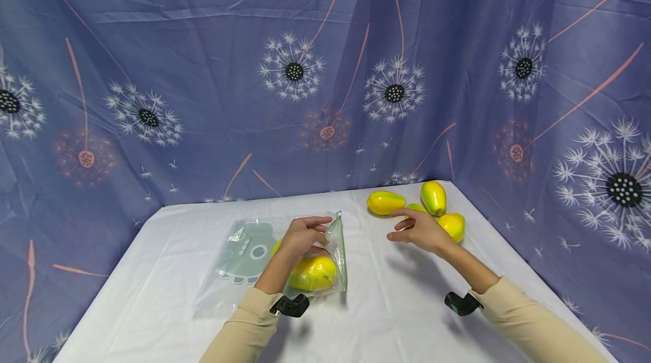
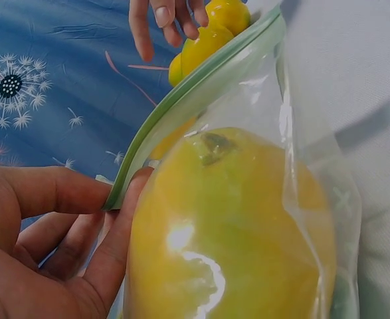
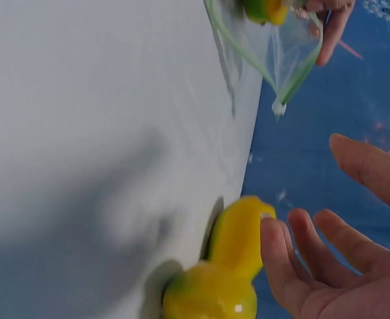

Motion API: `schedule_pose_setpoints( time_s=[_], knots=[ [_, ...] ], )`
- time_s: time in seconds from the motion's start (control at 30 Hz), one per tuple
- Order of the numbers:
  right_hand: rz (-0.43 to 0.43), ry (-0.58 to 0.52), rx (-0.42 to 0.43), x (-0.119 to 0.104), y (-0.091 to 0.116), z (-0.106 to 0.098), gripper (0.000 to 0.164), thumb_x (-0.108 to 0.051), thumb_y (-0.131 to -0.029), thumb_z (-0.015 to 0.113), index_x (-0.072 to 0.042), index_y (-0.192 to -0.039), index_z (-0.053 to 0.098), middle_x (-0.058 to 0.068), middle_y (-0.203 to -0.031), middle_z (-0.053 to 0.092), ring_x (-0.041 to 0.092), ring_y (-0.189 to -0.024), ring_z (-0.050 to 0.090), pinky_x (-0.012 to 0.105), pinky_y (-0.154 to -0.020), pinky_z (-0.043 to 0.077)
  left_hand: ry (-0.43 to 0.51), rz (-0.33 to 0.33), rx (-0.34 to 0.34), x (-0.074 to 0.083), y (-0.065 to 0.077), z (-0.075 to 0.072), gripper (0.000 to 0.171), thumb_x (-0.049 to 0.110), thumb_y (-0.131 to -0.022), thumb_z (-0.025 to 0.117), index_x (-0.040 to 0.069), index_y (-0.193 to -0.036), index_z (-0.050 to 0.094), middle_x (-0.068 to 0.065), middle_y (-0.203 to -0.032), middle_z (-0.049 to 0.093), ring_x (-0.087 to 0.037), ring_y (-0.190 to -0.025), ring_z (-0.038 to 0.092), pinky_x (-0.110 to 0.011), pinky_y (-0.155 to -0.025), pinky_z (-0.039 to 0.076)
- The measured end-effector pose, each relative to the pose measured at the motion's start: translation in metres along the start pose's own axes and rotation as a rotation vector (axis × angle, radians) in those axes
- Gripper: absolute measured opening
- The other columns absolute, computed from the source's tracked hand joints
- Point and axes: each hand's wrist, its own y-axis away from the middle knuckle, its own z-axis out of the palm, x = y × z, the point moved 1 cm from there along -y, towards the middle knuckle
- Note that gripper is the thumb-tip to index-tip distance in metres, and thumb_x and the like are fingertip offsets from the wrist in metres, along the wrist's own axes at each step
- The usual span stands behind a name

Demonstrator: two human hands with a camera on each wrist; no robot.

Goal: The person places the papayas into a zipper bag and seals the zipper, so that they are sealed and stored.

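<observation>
A clear zip bag (image 1: 342,261) with a green zip edge and a green cartoon print lies on the table. Inside it is a yellow-green papaya (image 1: 312,273); part of another yellow fruit (image 1: 276,247) shows behind the left wrist. My left hand (image 1: 302,237) pinches the bag's zip edge between thumb and fingers, and the mouth gapes in the right wrist view. Over by several loose papayas (image 1: 385,203), my right hand (image 1: 419,230) hovers with fingers spread and loosely bent, holding nothing. One loose papaya (image 1: 415,210) is partly hidden behind that hand.
A white cloth (image 1: 371,306) covers the table. Blue curtains (image 1: 218,97) with dandelion prints hang along the back and the right side. The loose papayas lie grouped near the back right corner. Each wrist wears a black camera band (image 1: 291,306).
</observation>
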Motion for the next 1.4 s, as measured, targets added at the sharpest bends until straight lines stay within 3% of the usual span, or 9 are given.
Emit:
schedule_pose_setpoints(
  time_s=[0.13,0.27,0.53,0.93,1.4],
  knots=[
    [0.007,0.068,0.059,0.008,0.001,-0.014,0.068,-0.035,-0.082,0.084,-0.006,-0.139,0.060,0.016,-0.113,0.070,0.026,-0.104,0.066,0.030,-0.078,0.058,0.003,-0.003,0.001,0.001,0.001,-0.001,0.056,-0.017,-0.077,0.064,-0.002,-0.131,0.067,-0.017,-0.112,0.058,-0.024,-0.083,0.060,-0.044,-0.067,0.066],
    [0.012,0.122,0.126,0.017,0.004,-0.027,0.072,-0.038,-0.084,0.083,-0.004,-0.142,0.057,0.023,-0.122,0.068,0.035,-0.112,0.065,0.038,-0.085,0.060,0.005,-0.002,-0.003,0.000,0.002,-0.002,0.054,-0.018,-0.077,0.064,-0.002,-0.129,0.068,-0.018,-0.111,0.059,-0.023,-0.082,0.060,-0.044,-0.067,0.066],
    [0.015,0.247,0.245,0.034,0.005,-0.039,0.071,-0.038,-0.085,0.081,-0.002,-0.142,0.056,0.026,-0.122,0.068,0.040,-0.112,0.064,0.051,-0.089,0.057,-0.002,0.000,-0.011,0.000,0.001,-0.003,0.053,-0.018,-0.077,0.064,-0.002,-0.128,0.068,-0.019,-0.112,0.058,-0.023,-0.079,0.061,-0.044,-0.068,0.066],
    [0.007,0.313,0.311,0.050,-0.004,-0.037,0.071,-0.036,-0.083,0.082,0.002,-0.138,0.058,0.028,-0.116,0.067,0.041,-0.106,0.062,0.052,-0.084,0.051,0.007,-0.013,-0.014,0.001,0.001,-0.002,0.053,-0.018,-0.077,0.064,-0.002,-0.128,0.069,-0.018,-0.109,0.058,-0.026,-0.076,0.062,-0.044,-0.066,0.065],
    [-0.065,0.336,0.363,0.060,-0.014,-0.022,0.066,-0.030,-0.077,0.087,0.007,-0.127,0.064,0.025,-0.104,0.070,0.037,-0.095,0.062,0.046,-0.077,0.048,-0.007,-0.015,-0.008,0.001,0.001,-0.001,0.053,-0.018,-0.079,0.063,-0.002,-0.129,0.068,-0.016,-0.106,0.059,-0.024,-0.075,0.061,-0.043,-0.066,0.065]
  ],
)
